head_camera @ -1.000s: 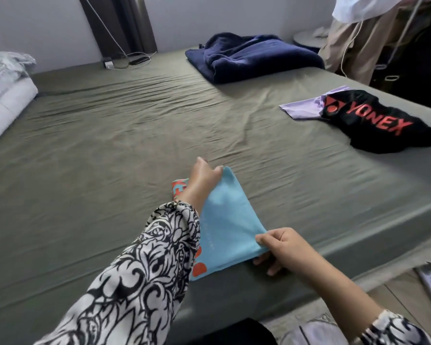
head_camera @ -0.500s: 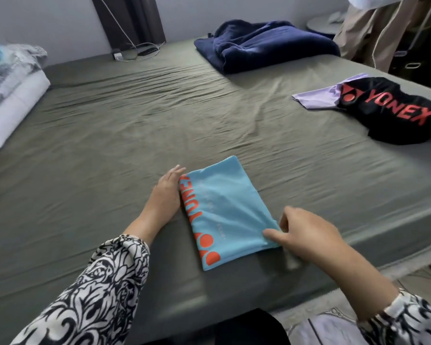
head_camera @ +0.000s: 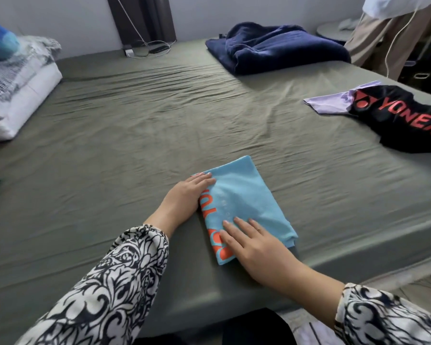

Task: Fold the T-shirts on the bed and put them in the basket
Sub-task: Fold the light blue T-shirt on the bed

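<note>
Folded light-blue T-shirt (head_camera: 244, 202) is lying near the front edge of the bed (head_camera: 135, 150), orange lettering along its left side. My left hand (head_camera: 187, 195) is resting flat against that left edge, fingers straight; my right hand (head_camera: 251, 242) is pressing its near end, fingers spread. A black T-shirt (head_camera: 398, 118) is lying well apart, far right.

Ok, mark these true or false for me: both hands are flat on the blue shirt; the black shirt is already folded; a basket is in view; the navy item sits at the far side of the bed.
1. Both hands lie flat on the blue T-shirt. True: left hand and right hand press it with straight fingers.
2. The black T-shirt is neatly folded. False: it lies crumpled, partly over a lilac garment.
3. A basket is in view. False: none shows.
4. The navy fabric sits at the bed's far side. True.
</note>
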